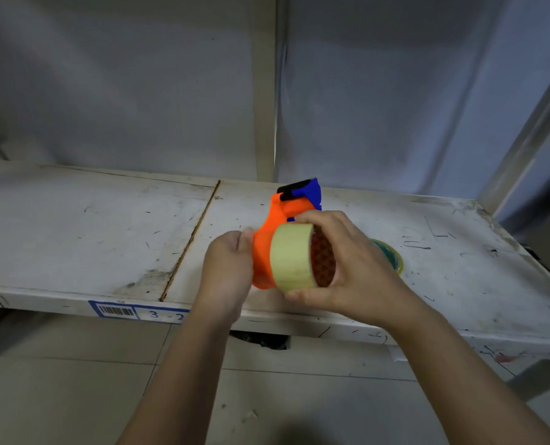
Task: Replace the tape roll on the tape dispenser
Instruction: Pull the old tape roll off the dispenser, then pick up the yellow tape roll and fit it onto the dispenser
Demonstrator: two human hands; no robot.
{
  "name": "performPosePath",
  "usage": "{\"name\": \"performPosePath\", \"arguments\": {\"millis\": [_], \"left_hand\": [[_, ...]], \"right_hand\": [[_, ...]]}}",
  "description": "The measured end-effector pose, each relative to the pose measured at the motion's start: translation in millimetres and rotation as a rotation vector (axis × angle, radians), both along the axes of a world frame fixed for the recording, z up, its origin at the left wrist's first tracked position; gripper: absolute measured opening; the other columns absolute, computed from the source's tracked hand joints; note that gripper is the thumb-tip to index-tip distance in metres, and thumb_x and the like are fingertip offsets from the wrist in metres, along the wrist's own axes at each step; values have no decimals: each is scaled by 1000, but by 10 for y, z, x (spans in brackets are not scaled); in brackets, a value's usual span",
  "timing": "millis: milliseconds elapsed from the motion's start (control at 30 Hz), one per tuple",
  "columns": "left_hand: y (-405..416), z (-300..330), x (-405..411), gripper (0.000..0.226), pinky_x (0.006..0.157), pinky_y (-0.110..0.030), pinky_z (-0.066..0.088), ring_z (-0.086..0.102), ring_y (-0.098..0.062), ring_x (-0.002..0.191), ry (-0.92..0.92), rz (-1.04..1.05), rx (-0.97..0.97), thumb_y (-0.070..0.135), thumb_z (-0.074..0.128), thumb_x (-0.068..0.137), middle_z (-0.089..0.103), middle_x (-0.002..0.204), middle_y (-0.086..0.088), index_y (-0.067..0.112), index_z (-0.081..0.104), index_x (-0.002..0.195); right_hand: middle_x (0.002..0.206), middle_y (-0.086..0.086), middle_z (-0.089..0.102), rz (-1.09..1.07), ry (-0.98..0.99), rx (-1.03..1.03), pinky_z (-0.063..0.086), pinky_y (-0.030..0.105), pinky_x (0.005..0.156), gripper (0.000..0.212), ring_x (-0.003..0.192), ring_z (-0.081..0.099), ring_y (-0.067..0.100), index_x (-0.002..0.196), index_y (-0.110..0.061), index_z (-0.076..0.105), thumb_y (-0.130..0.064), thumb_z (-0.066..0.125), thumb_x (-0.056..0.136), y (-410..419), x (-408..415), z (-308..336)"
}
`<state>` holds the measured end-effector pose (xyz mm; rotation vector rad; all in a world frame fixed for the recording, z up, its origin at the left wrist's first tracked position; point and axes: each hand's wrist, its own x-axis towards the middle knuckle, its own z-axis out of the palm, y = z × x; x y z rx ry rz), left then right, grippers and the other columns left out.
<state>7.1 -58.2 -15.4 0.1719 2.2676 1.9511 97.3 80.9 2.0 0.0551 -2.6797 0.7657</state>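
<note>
Both hands up over the front edge of the white table (90, 220), holding the tape dispenser (268, 239) in the air above it.

Left hand (227, 268) is wrapped around the left side of the orange dispenser body, fingers curled shut on it, thumb on top near the edge.

Right hand (347, 268) grips the tape roll (291, 255): fingers arc over the top of the roll, thumb presses under its lower edge. The roll is pale yellow-beige, turned on its side so its open core faces right toward my palm. It sits tight against the right face of the orange body; can't tell if it's fully seated on the hub. Inside the core I see a dark red patterned surface.

Dispenser's blue and black head (302, 191) points up and away from me, above the roll.

A 2nd tape roll (392, 255), greenish-yellow, lies flat on the table just behind my right hand, mostly hidden by it.

Table top is scuffed and pen-marked, with a seam running front to back left of my hands. A barcode label (138, 311) on the front edge reads "3 - 2", partly covered by my left forearm. Grey sheeting hangs behind the table.
</note>
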Motion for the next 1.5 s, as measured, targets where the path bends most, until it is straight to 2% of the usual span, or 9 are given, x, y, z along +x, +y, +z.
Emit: {"name": "performPosePath", "arguments": {"millis": [167, 333, 533, 700, 933, 1100, 1233, 1400, 1500], "left_hand": [[-92, -61, -117, 31, 82, -40, 49, 56, -24, 84, -163, 150, -7, 25, 40, 98, 59, 78, -6, 14, 53, 73], [-82, -69, -120, 32, 75, -34, 47, 57, -17, 80, -69, 174, 2, 28, 35, 100, 59, 81, -2, 16, 54, 78], [-26, -115, -102, 29, 81, -38, 47, 58, -18, 84, -160, 277, 136, 28, 34, 100, 59, 85, -2, 20, 55, 81], [-68, -103, -108, 24, 84, -42, 52, 59, -17, 77, -327, 355, 362, 22, 41, 98, 60, 85, -3, 21, 56, 79], [-125, -19, -130, 38, 80, -39, 48, 58, -16, 77, -405, 426, 565, 22, 41, 99, 53, 105, -7, 13, 42, 136], [-111, -37, -129, 26, 83, -41, 49, 58, -16, 77, -418, 405, 521, 27, 42, 99, 56, 84, 0, 19, 48, 122], [-103, -26, -105, 29, 90, -45, 50, 58, -20, 81, -424, 393, 486, 27, 42, 99, 57, 95, -4, 18, 48, 125], [-102, -19, -90, 7, 80, -42, 48, 56, -17, 75, -424, 385, 428, 27, 43, 98, 54, 88, -1, 21, 46, 101], [-90, -27, -71, 16, 92, -47, 48, 57, -21, 82, -438, 344, 401, 26, 42, 98, 55, 82, 1, 21, 52, 86]], "right_hand": [[128, -20, 37, 11, 50, 60, 44, 34, 91, 82, 114, 44, 12, 121, -46, 37, -38, 82, 53, 129, 26, 64], [129, -17, 40, -120, 0, -408, 47, 29, 85, 91, 116, 49, 10, 134, -49, 27, -46, 79, 58, 314, 100, 228], [125, -5, 50, -351, -129, -481, 48, 39, 88, 80, 109, 54, 18, 129, -30, 34, -59, 69, 64, 303, -80, -47], [130, 6, 43, -486, -279, -27, 43, 39, 90, 88, 117, 44, 27, 139, -31, 28, -59, 65, 64, 290, -251, -221], [130, 10, 50, -492, -371, 367, 21, 58, 109, 81, 123, 46, 30, 136, -24, 35, -66, 53, 69, 250, -933, -468], [128, 11, 53, -508, -466, 422, 11, 64, 111, 79, 120, 51, 30, 134, -21, 39, -68, 52, 72, 291, -1179, -573], [134, 11, 51, -486, -523, 450, 7, 66, 111, 78, 124, 48, 31, 138, -21, 35, -65, 53, 76, 292, -1165, -577], [148, 9, 39, -463, -400, 147, 31, 49, 108, 61, 135, 36, 31, 140, -15, 35, -50, 45, 91, 522, -783, -176], [117, 11, 61, -525, -360, 116, 45, 39, 83, 31, 112, 55, 34, 112, -15, 60, -32, 38, 96, 800, -395, -91]]}}
